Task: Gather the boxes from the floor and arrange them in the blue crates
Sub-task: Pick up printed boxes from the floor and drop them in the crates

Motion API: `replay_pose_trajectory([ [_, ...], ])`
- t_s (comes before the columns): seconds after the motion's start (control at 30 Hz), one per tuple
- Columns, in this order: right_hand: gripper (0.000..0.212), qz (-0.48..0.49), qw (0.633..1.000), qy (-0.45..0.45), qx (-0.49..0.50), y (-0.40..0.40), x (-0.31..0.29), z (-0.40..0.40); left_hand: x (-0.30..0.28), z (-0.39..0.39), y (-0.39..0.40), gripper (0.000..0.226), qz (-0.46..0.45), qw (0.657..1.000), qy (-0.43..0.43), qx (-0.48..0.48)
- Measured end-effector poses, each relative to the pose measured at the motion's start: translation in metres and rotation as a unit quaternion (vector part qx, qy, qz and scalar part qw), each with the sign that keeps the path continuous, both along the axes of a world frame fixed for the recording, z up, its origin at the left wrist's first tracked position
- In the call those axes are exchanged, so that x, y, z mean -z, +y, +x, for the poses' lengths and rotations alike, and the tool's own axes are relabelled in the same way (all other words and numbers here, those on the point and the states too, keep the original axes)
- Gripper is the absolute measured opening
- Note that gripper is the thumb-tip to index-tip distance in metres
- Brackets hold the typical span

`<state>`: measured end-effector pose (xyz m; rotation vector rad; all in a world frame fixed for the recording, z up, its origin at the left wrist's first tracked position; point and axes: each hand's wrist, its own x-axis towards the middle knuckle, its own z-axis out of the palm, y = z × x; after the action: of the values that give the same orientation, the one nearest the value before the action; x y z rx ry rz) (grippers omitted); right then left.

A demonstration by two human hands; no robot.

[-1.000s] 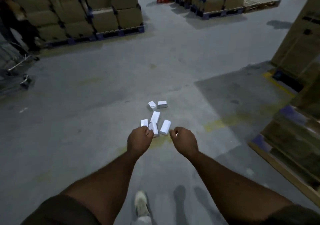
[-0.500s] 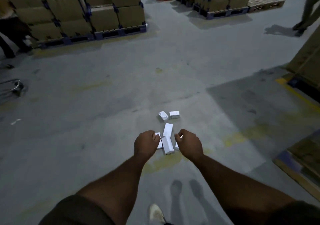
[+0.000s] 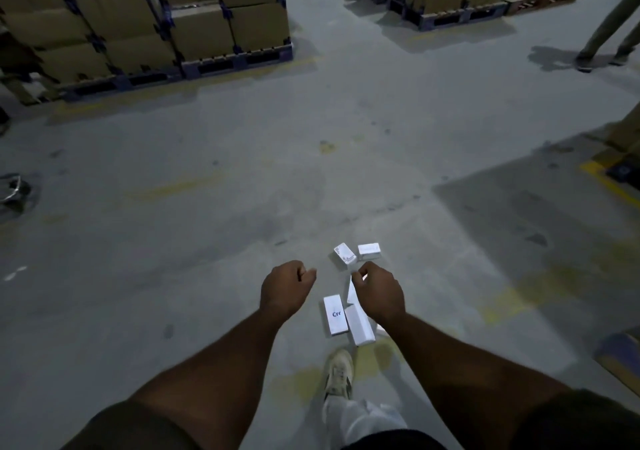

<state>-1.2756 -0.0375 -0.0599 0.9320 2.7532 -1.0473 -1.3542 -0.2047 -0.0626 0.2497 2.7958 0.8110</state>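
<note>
Apparently both curled hands, left [image 3: 285,288] and right [image 3: 379,294], hover empty over white rectangular boxes [image 3: 335,314].

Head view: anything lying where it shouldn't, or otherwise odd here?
Yes. Small white boxes lie scattered at mixed angles on the bare concrete floor, two apart from the rest, ahead of the person's shoe. No blue crate is in view. Both hands, left and right, are curled and hold nothing.
</note>
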Motion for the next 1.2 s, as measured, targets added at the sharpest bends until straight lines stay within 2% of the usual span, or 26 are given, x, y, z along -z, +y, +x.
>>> replay_pose_trajectory([
  [0.27, 0.024, -0.040, 0.999, -0.029, 0.021, 0.009, 0.016, -0.129, -0.002, -0.142, 0.006, 0.050, -0.069, 0.996, -0.027, 0.045],
  [0.43, 0.025, -0.055, 0.997, -0.021, 0.047, 0.030, 0.014, -0.193, 0.000, -0.214, 0.031, 0.045, -0.055, 0.995, -0.047, 0.066],
  [0.6, 0.025, -0.068, 0.991, -0.022, 0.115, 0.047, 0.024, -0.246, 0.011, -0.285, 0.063, 0.036, -0.067, 0.986, -0.067, 0.138],
  [0.73, 0.023, -0.069, 0.977, -0.032, 0.199, 0.061, 0.040, -0.288, 0.024, -0.354, 0.094, 0.031, -0.073, 0.971, -0.061, 0.220],
  [0.97, 0.019, -0.050, 0.943, -0.031, 0.327, 0.049, 0.057, -0.361, 0.040, -0.478, 0.122, 0.040, -0.099, 0.932, -0.037, 0.348],
  [1.2, 0.015, -0.072, 0.913, -0.044, 0.400, 0.046, 0.069, -0.405, 0.059, -0.535, 0.167, 0.038, -0.116, 0.893, -0.059, 0.431],
])
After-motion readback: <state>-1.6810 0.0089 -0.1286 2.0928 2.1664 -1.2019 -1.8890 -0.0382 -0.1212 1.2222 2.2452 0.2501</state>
